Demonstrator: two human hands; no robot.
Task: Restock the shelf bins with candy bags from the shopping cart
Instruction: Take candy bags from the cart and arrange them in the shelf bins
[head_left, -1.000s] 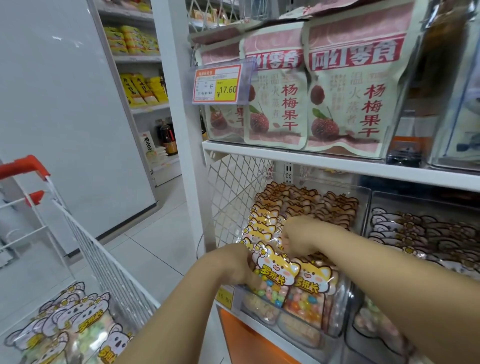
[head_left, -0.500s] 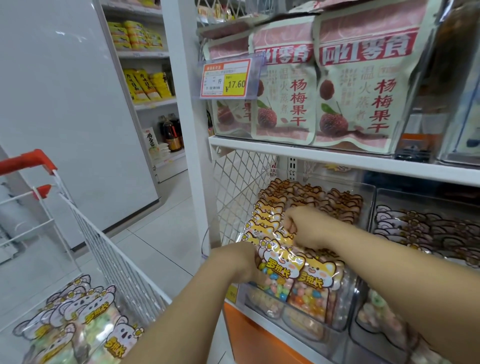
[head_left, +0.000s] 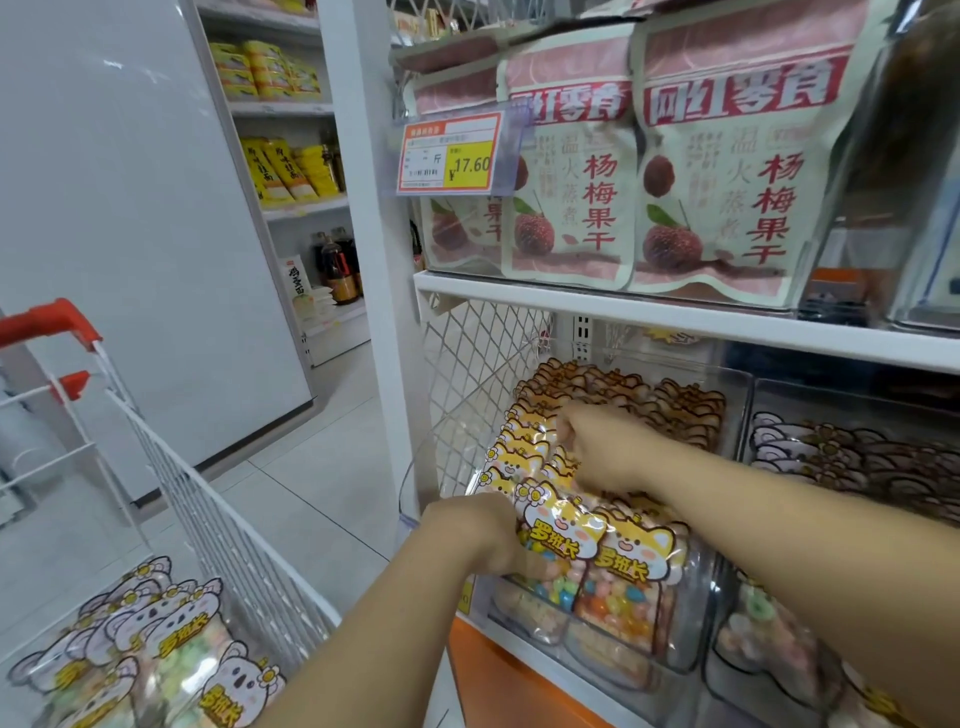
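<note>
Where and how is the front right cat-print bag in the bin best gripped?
Pinch the flat header of the front right cat-print bag from above: it stands upright, body behind the bin wall, neighbouring bags tight beside and behind.

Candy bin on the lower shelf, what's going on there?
A person is restocking it. Both hands are in the clear bin of fox-print bags: the left hand is on the front bag's edge, the right hand curls round bag tops further back. The cart at the left holds koala bags.
</note>
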